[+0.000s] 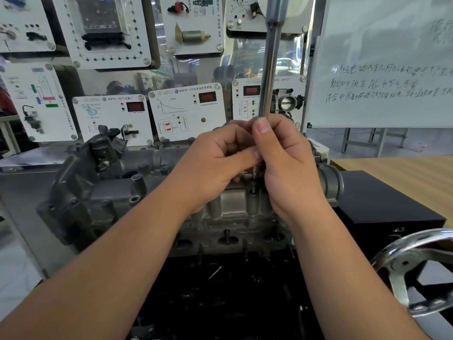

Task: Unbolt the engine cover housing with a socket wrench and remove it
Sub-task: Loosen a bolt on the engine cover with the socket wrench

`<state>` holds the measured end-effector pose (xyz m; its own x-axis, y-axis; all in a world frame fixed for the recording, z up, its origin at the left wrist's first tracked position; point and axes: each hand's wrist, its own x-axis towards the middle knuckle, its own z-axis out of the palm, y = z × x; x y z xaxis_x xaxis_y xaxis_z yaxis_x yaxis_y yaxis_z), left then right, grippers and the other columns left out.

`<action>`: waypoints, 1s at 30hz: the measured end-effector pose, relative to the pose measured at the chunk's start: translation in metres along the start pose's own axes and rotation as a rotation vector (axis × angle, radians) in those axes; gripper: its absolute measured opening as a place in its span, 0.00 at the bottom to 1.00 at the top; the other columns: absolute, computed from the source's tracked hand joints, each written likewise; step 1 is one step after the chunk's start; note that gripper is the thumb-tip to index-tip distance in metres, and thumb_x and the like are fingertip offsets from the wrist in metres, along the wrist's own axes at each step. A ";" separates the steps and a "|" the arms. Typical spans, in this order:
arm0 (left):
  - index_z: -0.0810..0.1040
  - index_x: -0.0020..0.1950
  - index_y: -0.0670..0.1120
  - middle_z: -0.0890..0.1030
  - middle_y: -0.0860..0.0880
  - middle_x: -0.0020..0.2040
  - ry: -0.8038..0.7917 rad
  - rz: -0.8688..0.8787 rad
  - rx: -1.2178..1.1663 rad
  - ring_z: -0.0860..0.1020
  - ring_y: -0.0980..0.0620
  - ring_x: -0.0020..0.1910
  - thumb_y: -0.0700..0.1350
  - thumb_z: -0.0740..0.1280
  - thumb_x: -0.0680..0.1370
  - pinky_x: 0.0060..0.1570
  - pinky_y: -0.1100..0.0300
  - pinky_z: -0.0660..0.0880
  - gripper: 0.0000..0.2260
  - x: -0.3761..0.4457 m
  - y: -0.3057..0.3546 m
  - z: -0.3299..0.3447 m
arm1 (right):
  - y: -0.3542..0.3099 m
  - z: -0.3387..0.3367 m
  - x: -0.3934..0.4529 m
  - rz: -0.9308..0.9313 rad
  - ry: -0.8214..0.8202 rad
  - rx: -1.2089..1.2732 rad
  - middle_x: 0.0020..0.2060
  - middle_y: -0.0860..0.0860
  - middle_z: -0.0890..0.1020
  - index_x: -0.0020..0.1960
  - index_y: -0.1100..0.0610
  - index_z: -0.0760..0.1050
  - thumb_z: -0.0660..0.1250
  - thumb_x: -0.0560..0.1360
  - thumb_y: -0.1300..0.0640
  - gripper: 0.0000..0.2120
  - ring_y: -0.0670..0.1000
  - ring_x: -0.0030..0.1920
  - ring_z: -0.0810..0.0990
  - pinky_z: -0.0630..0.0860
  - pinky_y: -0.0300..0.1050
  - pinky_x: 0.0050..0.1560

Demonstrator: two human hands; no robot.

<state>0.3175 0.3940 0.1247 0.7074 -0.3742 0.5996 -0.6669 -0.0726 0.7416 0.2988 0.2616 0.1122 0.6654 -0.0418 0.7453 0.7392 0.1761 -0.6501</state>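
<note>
While both hands steady the wrench at mid-frame, a bolt on the cover is being worked.

With its shaft rising straight up to the top edge of the frame, the wrench (269, 69) stands upright, its lower end hidden behind the fingers and seemingly set on a bolt (253, 188) near the centre. The right hand (286, 165) is wrapped around the lower shaft, thumb up along it; the left hand (218, 158) pinches the same spot from the left, fingers curled. The cover (127, 190) sits bolted on the engine across the middle of the frame, on a stand, not on the counter (404, 173) at right. My judgement: unbolting is under way, removal not begun. Next, the socket must stay square on the bolt while the shaft is turned; a tilt could let it slip off.
</note>
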 end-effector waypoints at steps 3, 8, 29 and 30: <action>0.86 0.47 0.55 0.83 0.58 0.39 -0.060 -0.002 -0.025 0.80 0.61 0.39 0.47 0.67 0.78 0.38 0.65 0.77 0.07 -0.001 0.001 0.001 | 0.000 0.000 0.000 0.002 -0.011 -0.026 0.43 0.51 0.84 0.46 0.47 0.82 0.62 0.79 0.46 0.11 0.53 0.45 0.83 0.83 0.49 0.45; 0.86 0.46 0.59 0.82 0.59 0.37 -0.073 -0.043 -0.028 0.79 0.61 0.38 0.49 0.65 0.78 0.39 0.63 0.77 0.10 -0.001 0.002 0.000 | 0.000 0.000 0.001 0.066 -0.034 0.006 0.51 0.52 0.86 0.49 0.45 0.84 0.60 0.78 0.42 0.15 0.54 0.51 0.84 0.80 0.54 0.47; 0.79 0.46 0.38 0.80 0.46 0.36 0.010 0.038 -0.012 0.77 0.53 0.35 0.42 0.72 0.76 0.35 0.59 0.76 0.07 0.002 -0.002 0.000 | -0.001 0.000 0.001 0.027 -0.011 0.002 0.47 0.48 0.84 0.51 0.47 0.80 0.64 0.76 0.44 0.10 0.47 0.50 0.83 0.82 0.45 0.51; 0.78 0.47 0.36 0.80 0.42 0.38 0.016 0.050 -0.011 0.77 0.50 0.36 0.41 0.73 0.76 0.35 0.57 0.76 0.09 0.002 -0.002 0.001 | -0.001 0.000 0.001 0.006 -0.002 -0.013 0.44 0.47 0.84 0.50 0.48 0.80 0.65 0.76 0.45 0.09 0.47 0.48 0.82 0.82 0.45 0.50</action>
<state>0.3204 0.3928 0.1239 0.6767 -0.3621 0.6410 -0.6993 -0.0439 0.7134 0.2984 0.2613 0.1135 0.6697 -0.0391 0.7416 0.7365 0.1636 -0.6564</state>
